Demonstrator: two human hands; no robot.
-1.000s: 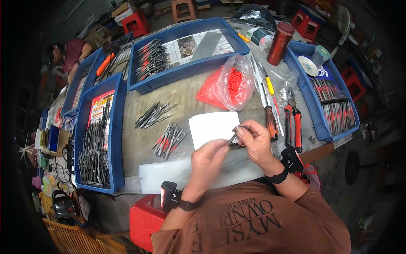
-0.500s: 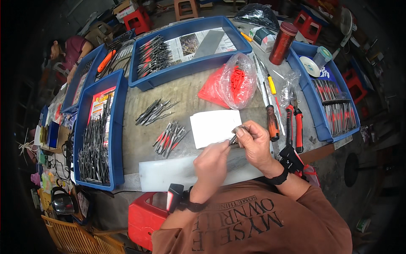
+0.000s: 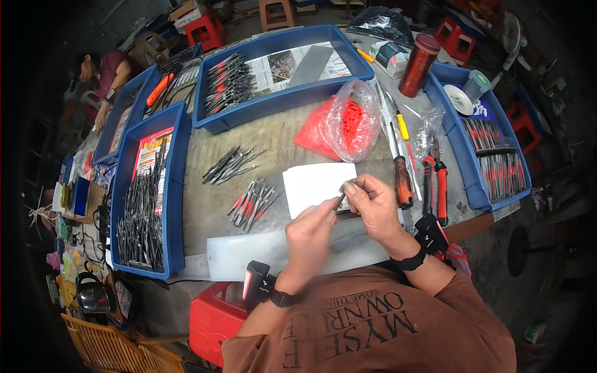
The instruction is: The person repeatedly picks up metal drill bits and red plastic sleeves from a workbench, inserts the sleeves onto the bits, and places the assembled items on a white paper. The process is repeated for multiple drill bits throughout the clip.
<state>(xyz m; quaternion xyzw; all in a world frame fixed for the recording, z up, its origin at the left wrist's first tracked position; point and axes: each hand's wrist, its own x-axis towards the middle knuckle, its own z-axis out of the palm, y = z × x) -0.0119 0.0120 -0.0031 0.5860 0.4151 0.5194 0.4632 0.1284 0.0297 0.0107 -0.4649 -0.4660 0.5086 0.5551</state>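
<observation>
My left hand (image 3: 307,235) and my right hand (image 3: 374,210) meet over the near edge of the table. Between their fingertips is a small, thin dark piece (image 3: 340,201), mostly covered by the fingers; its exact kind is not clear. Both hands are closed on it, the left one a little blurred. Just beyond them lies a white paper pad (image 3: 314,184), and under them a pale translucent board (image 3: 249,253). To the left, a bundle of slim dark tools with red parts (image 3: 254,202) lies near a bundle of plain dark ones (image 3: 231,165).
Blue trays with more slim tools stand at the left (image 3: 179,205), back (image 3: 280,102) and right (image 3: 457,146). A bag of red pieces (image 3: 339,127) sits ahead. A screwdriver (image 3: 403,180), pliers (image 3: 441,189) and a red flask (image 3: 418,68) lie or stand rightward. Another person (image 3: 115,71) is far left.
My hands stay together on the thin dark piece, the left hand's fingers having shifted slightly. The whole view has moved a little. At the far left the other person's arm and head have moved slightly.
</observation>
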